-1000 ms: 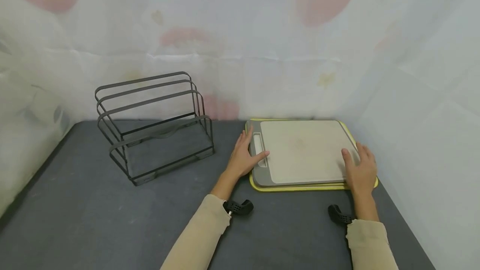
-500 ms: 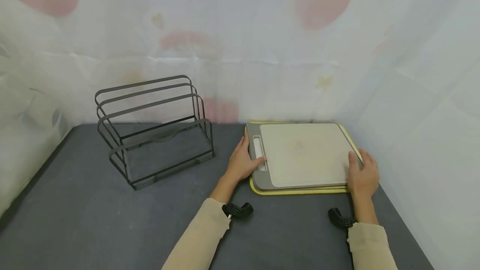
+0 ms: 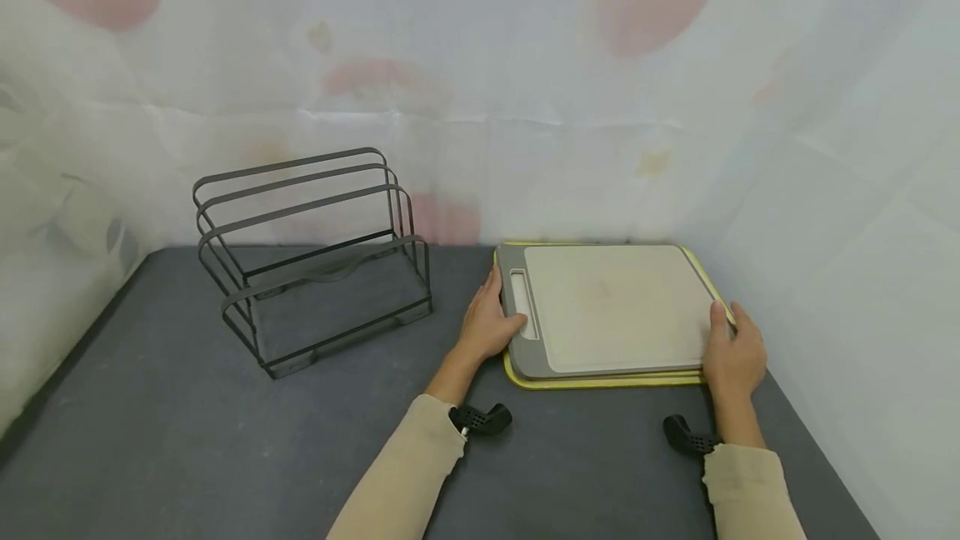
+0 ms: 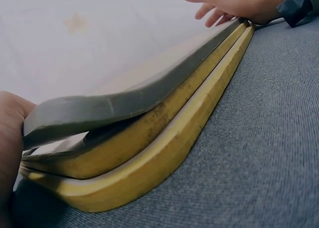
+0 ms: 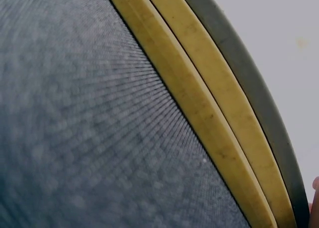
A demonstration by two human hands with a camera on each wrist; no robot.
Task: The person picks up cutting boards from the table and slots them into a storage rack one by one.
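Both hands are gripping the grey-rimmed, pale-faced rectangular cutting board [image 3: 611, 307] at centre right of the head view: the left hand [image 3: 489, 323] is curling on its handle end, the right hand [image 3: 735, 352] on the opposite edge. The board is just beginning to lift off the yellow-edged boards [image 4: 164, 138] stacked beneath on the grey tabletop [image 3: 187, 440]. The dark wire rack [image 3: 315, 257], centre left, is standing with all slots unfilled, so racking appears barely started.
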